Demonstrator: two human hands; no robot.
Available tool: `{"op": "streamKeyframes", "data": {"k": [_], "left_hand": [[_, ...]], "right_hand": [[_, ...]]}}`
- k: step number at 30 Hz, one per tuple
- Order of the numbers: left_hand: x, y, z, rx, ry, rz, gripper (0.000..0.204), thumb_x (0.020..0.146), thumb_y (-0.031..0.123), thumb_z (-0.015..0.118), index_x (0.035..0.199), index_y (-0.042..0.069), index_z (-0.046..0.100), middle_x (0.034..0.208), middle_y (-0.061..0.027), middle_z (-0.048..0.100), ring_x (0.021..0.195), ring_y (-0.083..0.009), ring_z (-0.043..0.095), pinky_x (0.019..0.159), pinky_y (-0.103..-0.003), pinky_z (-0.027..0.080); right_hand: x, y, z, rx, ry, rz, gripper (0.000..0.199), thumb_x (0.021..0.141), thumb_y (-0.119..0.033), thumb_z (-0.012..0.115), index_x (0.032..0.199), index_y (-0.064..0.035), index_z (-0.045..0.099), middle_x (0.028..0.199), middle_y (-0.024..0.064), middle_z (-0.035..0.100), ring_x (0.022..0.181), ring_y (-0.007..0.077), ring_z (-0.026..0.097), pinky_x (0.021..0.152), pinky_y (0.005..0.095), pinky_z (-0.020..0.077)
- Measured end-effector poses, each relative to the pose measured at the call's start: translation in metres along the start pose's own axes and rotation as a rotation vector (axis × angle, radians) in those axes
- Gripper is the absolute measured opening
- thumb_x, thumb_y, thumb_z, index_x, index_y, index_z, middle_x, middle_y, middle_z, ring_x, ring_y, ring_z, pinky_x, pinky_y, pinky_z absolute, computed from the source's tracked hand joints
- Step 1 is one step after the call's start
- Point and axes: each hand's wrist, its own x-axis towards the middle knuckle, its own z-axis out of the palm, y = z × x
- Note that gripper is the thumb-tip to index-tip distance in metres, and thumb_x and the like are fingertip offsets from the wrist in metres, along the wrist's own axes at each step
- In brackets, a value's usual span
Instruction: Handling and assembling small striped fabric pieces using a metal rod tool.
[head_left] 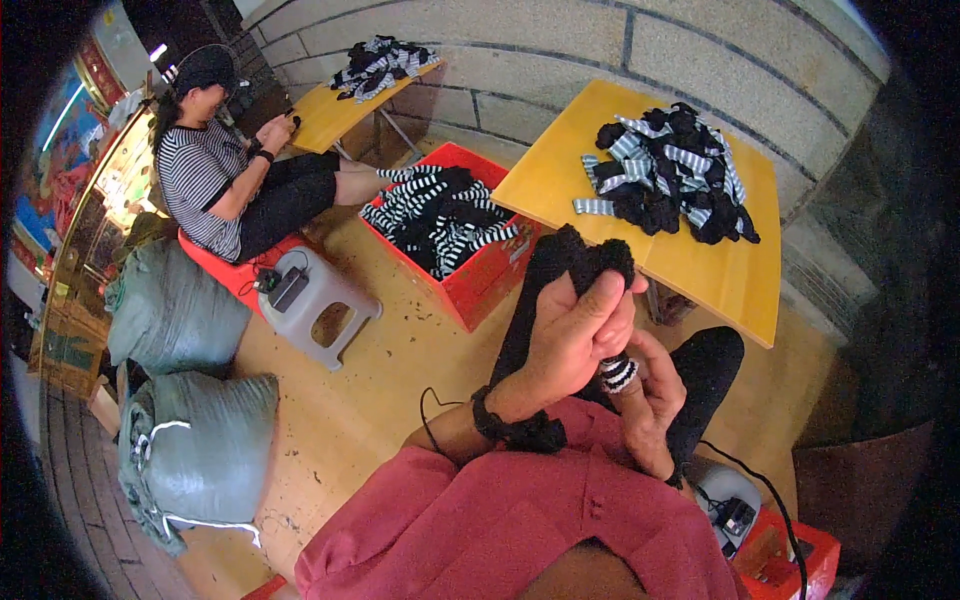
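Note:
My left hand [570,335] grips the top of a black sock [598,262] with a black-and-white striped cuff [618,372], raised in front of my chest. My right hand [650,385] sits just below it and closes around the striped cuff end. Both hands hold the same sock between them. A pile of black and striped socks [665,172] lies on the yellow table [720,275] just beyond my hands. A black band with a fuzzy black piece is on my left wrist [515,428].
A red crate [480,285] full of striped socks stands left of the table. A grey plastic stool [320,300] carries a small device. A seated person in a striped top [215,170] works at a second yellow table [340,110]. Two stuffed grey sacks [195,440] lie at left.

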Motion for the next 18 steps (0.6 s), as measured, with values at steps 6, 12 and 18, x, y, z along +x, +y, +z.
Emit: {"op": "streamKeyframes", "data": {"k": [6, 12, 18], "left_hand": [[-0.006, -0.002, -0.002, -0.057, -0.073, -0.038, 0.027, 0.093, 0.025, 0.049, 0.098, -0.001, 0.053, 0.057, 0.0030, 0.038, 0.045, -0.0037, 0.028, 0.041, -0.019, 0.023], [-0.003, 0.000, -0.006, 0.016, 0.045, -0.065, 0.026, 0.093, 0.024, 0.049, 0.097, -0.001, 0.053, 0.057, 0.0023, 0.040, 0.046, -0.0048, 0.031, 0.042, -0.020, 0.025], [0.009, 0.020, 0.004, 0.088, 0.168, 0.048, 0.026, 0.092, 0.025, 0.050, 0.100, 0.001, 0.054, 0.068, -0.0035, 0.052, 0.052, -0.0129, 0.050, 0.048, -0.025, 0.041]], "right_hand": [[0.016, -0.014, -0.008, 0.703, -0.270, 0.489, 0.036, 0.083, -0.008, 0.055, 0.117, 0.0006, 0.047, 0.085, 0.0034, 0.060, 0.057, 0.0072, 0.053, 0.043, 0.0183, 0.0378], [0.006, -0.011, -0.001, 0.335, -0.110, 0.357, 0.039, 0.082, -0.003, 0.055, 0.120, -0.0013, 0.046, 0.078, 0.0000, 0.058, 0.058, 0.0045, 0.050, 0.049, 0.0166, 0.0376], [-0.010, -0.002, -0.009, 0.023, -0.002, 0.145, 0.036, 0.082, 0.004, 0.053, 0.118, 0.0008, 0.047, 0.071, 0.0001, 0.058, 0.061, 0.0037, 0.049, 0.055, 0.0191, 0.0387]]}}
